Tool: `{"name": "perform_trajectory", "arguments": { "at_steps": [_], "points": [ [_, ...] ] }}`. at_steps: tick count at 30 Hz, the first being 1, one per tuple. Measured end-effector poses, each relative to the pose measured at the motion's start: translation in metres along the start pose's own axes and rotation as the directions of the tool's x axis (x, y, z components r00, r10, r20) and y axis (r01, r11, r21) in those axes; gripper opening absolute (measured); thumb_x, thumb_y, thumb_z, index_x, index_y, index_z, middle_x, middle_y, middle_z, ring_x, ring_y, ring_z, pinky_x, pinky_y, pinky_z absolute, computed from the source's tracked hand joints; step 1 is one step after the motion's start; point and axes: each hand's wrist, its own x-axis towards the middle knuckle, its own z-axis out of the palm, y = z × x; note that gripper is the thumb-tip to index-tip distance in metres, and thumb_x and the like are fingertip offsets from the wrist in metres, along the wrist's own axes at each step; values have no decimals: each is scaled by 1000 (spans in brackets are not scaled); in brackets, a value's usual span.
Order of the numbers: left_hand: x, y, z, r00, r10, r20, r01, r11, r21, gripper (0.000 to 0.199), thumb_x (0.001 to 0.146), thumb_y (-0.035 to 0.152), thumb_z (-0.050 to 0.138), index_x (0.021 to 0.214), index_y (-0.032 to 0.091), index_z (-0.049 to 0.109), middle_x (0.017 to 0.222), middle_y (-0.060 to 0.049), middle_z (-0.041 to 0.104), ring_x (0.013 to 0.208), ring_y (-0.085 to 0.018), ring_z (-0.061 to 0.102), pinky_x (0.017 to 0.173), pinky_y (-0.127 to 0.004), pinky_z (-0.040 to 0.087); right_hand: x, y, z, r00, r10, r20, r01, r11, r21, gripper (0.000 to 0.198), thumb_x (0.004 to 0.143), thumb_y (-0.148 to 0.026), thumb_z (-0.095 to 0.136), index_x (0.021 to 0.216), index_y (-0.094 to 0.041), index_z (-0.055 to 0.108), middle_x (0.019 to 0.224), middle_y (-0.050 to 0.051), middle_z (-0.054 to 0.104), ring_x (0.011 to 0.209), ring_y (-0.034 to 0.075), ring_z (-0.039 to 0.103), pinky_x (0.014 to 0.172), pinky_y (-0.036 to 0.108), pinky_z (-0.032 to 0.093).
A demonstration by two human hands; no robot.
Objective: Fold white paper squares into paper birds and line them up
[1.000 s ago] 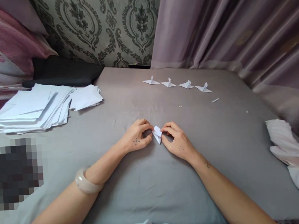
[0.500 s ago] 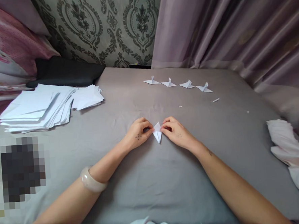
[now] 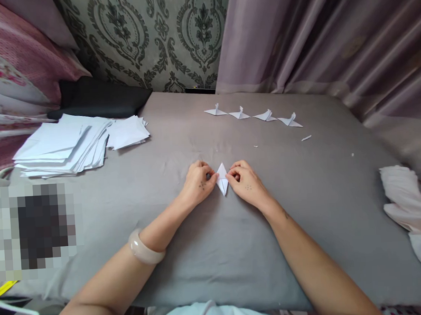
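Note:
A small white folded paper (image 3: 223, 180), diamond-shaped with a crease down its lower half, is held just above or on the grey cloth; I cannot tell which. My left hand (image 3: 200, 181) pinches its left corner between thumb and fingers. On the other side my right hand (image 3: 246, 181) pinches the right corner in the same way. Farther back, several folded paper cranes stand in a row with spread wings, from the leftmost crane (image 3: 216, 111) to the rightmost crane (image 3: 291, 121).
Stacked white paper sheets (image 3: 58, 145) lie at the left, beside a smaller pile of paper squares (image 3: 127, 132). Behind them is a black cushion-like thing (image 3: 103, 100). A thin paper scrap (image 3: 306, 138) rests near the cranes. Pale crumpled fabric (image 3: 413, 211) lies at the right edge.
The folded paper now looks like a taller, more even diamond, its top point straight up. Both hands still pinch its corners. The whole view has shifted slightly.

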Motion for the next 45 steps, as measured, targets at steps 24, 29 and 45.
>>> {"name": "perform_trajectory", "arguments": {
  "at_steps": [24, 29, 45],
  "points": [
    [-8, -9, 13, 996, 53, -76, -52, 998, 18, 11, 86, 24, 57, 78, 16, 59, 93, -7, 55, 85, -19, 50, 79, -34, 44, -3, -1, 4, 1000, -8, -15, 7, 995, -98, 15, 85, -24, 55, 71, -20, 55, 98, 6, 58, 67, 12, 55, 68, 30, 47],
    [-11, -4, 12, 989, 140, -48, -128, 973, 189, 7, 91, 19, 49, 93, 19, 55, 98, -6, 58, 88, -20, 50, 80, -35, 39, -3, 1, 4, 998, 8, -64, -13, 997, -78, 12, 82, -24, 59, 73, -21, 52, 91, 3, 55, 65, 12, 56, 69, 29, 47],
    [-20, 3, 1, 901, 363, 238, -432, 803, 412, 33, 90, 5, 41, 112, 14, 64, 108, -9, 62, 94, -22, 54, 83, -33, 48, -18, -5, 1, 981, -145, -131, 153, 987, 50, 27, 86, -11, 46, 95, -21, 69, 95, 3, 68, 83, 14, 61, 79, 27, 48]
  ]
}}
